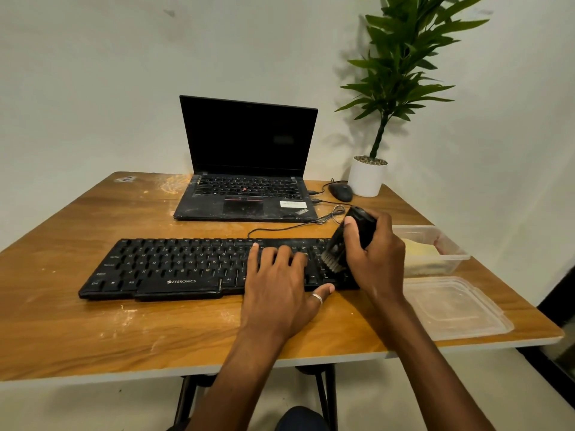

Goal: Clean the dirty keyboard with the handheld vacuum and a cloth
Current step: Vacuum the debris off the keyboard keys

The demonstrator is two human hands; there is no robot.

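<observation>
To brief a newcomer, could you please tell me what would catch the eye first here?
First, the two hands on the black Zebronics keyboard at centre: the left hand rests flat on the keys, while the right hand grips the handheld vacuum, its brush at the keyboard's right end. Behind stands an open, dusty laptop with a dark screen, and a tall potted plant rises at the far right.

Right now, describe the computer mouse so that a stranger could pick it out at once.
Find the wooden table, then the white plant pot at its far right corner. The mouse lies on the table just left of that pot, right of the open laptop. Unlike the black handheld vacuum that the right hand grips, it is low, smooth, and untouched.
</observation>
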